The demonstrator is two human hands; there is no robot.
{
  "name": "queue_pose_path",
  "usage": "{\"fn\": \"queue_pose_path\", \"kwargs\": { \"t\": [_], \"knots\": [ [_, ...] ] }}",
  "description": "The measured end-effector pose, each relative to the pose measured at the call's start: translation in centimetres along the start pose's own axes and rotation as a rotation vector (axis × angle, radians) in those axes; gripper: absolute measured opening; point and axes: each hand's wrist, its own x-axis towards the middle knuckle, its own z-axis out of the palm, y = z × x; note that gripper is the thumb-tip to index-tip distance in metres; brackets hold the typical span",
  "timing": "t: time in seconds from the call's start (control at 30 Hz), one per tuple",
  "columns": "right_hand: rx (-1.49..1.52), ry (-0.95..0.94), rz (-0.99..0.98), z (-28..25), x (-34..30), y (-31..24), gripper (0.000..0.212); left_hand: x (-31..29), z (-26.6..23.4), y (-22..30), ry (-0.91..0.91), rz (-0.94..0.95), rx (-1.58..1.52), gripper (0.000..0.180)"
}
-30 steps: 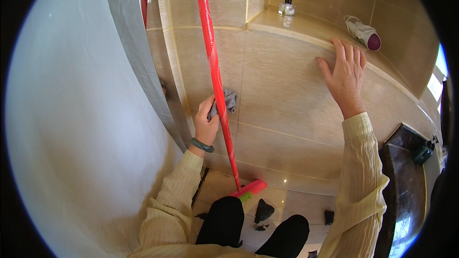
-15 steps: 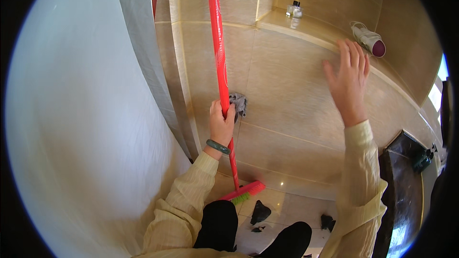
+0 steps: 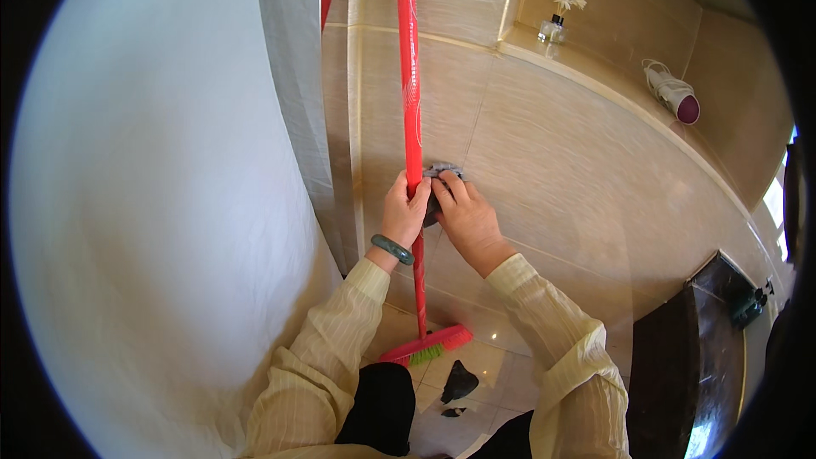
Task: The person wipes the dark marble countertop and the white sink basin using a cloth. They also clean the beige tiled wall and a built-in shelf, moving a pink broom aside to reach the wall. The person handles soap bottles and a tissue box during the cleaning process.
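Observation:
A red broom (image 3: 410,76) stands almost upright in front of me. My left hand (image 3: 401,212), with a dark green bangle at its wrist, is wrapped round the handle. Just right of the handle, a crumpled grey cloth (image 3: 445,167) is bunched against the left fingers. My right hand (image 3: 467,221) is closed on that cloth, its fingers bent over it and hiding part of it. Down on the floor is the pink broom head (image 3: 433,342) with its green bristles.
Black pieces (image 3: 460,381) lie on the floor tiles (image 3: 510,374). A white curtain (image 3: 170,204) hangs at left. On the wall ledge (image 3: 586,68) are a small bottle (image 3: 552,30) with white flowers and a white corded device (image 3: 673,92). A dark cabinet (image 3: 671,357) stands at right.
My right hand has come down and left from near the ledge to the grey cloth and closed on it. The left hand keeps its hold on the broom. The view has shifted slightly.

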Motion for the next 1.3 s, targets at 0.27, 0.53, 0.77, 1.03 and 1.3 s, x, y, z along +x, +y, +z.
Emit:
{"fn": "queue_pose_path", "kwargs": {
  "t": [0.27,0.53,0.77,1.03,1.3],
  "knots": [
    [0.170,0.042,0.211,-4.0,5.3,2.1,0.015,-0.8,-1.2,-1.8,0.157,0.352,0.426,0.030],
    [-0.273,0.185,-0.034,-5.2,8.5,1.9,0.041,-3.8,-0.5,-4.2,-0.005,-0.090,-0.102,0.022],
    [-0.429,-0.230,-0.333,4.4,-0.1,2.4,0.050,-8.2,-0.7,-8.3,-0.031,-0.250,-0.122,0.026],
    [-0.349,-0.536,-0.538,9.7,-9.5,3.3,0.051,-10.0,-1.4,-6.3,0.015,-0.237,-0.169,0.027],
    [-0.233,-0.612,-0.498,13.2,-11.6,1.7,0.049,-11.5,-3.2,-6.3,0.083,-0.184,0.059,0.026]
  ]
}}
